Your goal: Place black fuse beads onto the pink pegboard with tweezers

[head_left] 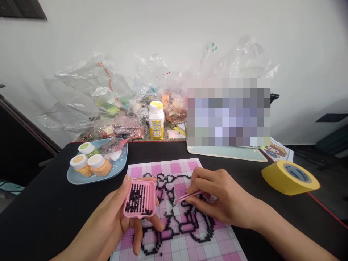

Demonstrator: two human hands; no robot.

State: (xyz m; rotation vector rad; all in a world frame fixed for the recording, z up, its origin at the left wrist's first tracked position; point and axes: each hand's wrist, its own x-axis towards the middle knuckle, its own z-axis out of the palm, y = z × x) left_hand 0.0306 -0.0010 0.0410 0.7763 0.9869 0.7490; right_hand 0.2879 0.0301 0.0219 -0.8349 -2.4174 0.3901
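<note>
Above a pink-and-white checked board (231, 248) on the black table (40, 217), the left hand (118, 208), half-curled, holds a ridged pink plastic tray (150, 195) of black beads (136, 197); the right hand (217, 192) pinches pink tweezers (187, 196). A blue plate (115, 171) bears white-capped jars (99, 165) of orange beads (103, 169) and green beads (94, 153).

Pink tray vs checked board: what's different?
Pose: the pink tray is held up in the left hand; the checked board lies on the black tabletop.
Size: the tray is much smaller than the board.
Look: the tray is plain pink with grooves; the board has pink and white checks.
Shared: both carry small black beads.
</note>
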